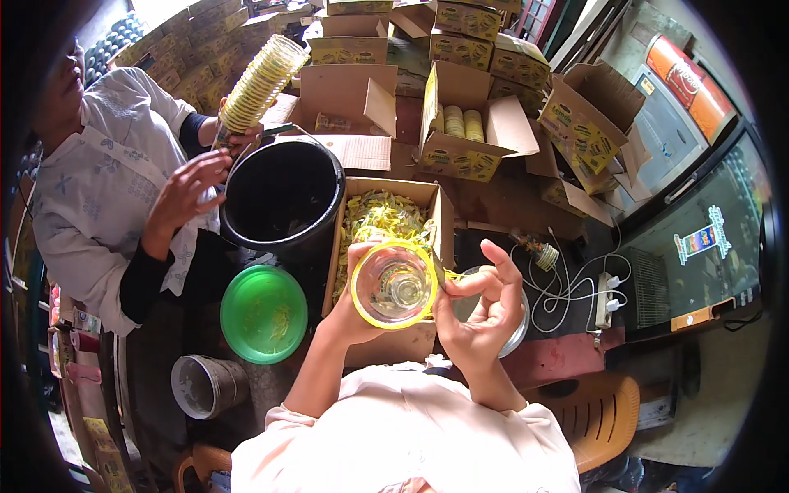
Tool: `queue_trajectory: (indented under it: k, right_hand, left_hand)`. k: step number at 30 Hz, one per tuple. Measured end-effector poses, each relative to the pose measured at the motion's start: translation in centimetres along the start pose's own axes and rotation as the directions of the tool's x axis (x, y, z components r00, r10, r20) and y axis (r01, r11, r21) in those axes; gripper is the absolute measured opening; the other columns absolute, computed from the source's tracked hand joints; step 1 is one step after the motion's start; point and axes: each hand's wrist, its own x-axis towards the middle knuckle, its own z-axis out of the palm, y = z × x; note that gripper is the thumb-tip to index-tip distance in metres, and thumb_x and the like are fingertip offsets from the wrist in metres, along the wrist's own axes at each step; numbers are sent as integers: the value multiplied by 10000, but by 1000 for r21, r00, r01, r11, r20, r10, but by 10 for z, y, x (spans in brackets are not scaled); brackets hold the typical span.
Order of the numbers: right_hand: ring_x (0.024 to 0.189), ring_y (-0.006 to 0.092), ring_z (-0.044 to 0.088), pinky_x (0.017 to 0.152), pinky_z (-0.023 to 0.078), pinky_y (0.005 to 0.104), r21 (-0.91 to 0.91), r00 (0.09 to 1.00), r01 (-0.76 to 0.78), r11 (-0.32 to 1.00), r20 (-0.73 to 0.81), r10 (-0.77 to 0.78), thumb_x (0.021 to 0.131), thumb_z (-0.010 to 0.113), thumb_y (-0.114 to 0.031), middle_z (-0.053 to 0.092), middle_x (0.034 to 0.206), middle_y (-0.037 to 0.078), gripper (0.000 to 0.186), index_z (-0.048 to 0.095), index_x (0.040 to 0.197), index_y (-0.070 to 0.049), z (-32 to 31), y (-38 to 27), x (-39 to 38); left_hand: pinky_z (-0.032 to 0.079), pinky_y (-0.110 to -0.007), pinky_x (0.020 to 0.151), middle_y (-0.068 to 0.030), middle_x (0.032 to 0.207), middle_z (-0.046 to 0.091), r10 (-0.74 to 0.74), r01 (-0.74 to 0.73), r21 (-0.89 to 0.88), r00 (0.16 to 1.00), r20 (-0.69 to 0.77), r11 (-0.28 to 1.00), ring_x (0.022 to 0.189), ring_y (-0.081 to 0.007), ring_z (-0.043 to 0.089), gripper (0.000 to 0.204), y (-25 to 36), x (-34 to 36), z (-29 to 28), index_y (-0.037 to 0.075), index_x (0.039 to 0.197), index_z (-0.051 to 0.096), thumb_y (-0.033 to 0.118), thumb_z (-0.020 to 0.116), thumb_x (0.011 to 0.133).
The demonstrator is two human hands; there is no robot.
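My left hand (353, 316) is wrapped round a clear plastic cup (394, 287) with a yellow rim, its open mouth facing up toward me. Whether more cups are nested inside it I cannot tell. At the cup's right edge, my right hand (485, 308) pinches a thin, dark, blade-like piece (439, 269) between thumb and forefinger, against the yellow rim. The other fingers of that hand are raised and curled. Just beyond the cup stands an open cardboard box (444, 215) heaped with yellow plastic strips (382, 215).
At left, a co-worker (123, 189) holds a tall stack of yellow-rimmed cups (259, 86) over a black bucket (337, 177). A green basin (246, 329) and a grey pail (197, 386) stand nearer. Open cartons (464, 164) line the back; white cables (567, 287) and an orange chair (604, 419) are at right.
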Motion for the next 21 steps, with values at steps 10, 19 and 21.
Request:
queue_trajectory:
  k: [10, 19, 21]
  right_hand:
    - [621, 101, 610, 694, 437, 209, 35, 998, -47, 998, 49, 45, 623, 673, 28, 596, 605, 36, 570, 429, 1139, 28, -6, 2, 4]
    - [617, 108, 611, 690, 439, 210, 75, 994, -68, 995, 88, 62, 611, 658, 39, 606, 619, 46, 571, 440, 1137, 6, -9, 6, 6]
    - [624, 111, 614, 689, 439, 211, 79, 988, -102, 992, 128, 91, 611, 649, 39, 610, 626, 47, 568, 441, 1139, -2, -11, 6, 7]
  left_hand:
    - [354, -366, 920, -79, 1120, 308, -64, 66, -34, 997, 47, 997, 1106, -252, 367, 858, -8, -7, -3, 73, 1206, 331, 135, 815, 501]
    - [358, -361, 914, -98, 1087, 385, 40, -41, 20, 997, 70, 999, 1070, -279, 397, 675, 4, -1, -6, 46, 1100, 472, 114, 804, 516]
    - [365, -353, 908, -95, 1088, 387, -28, 31, -36, 996, 82, 999, 1070, -271, 407, 686, 4, -1, -7, 46, 1111, 465, 109, 803, 517]
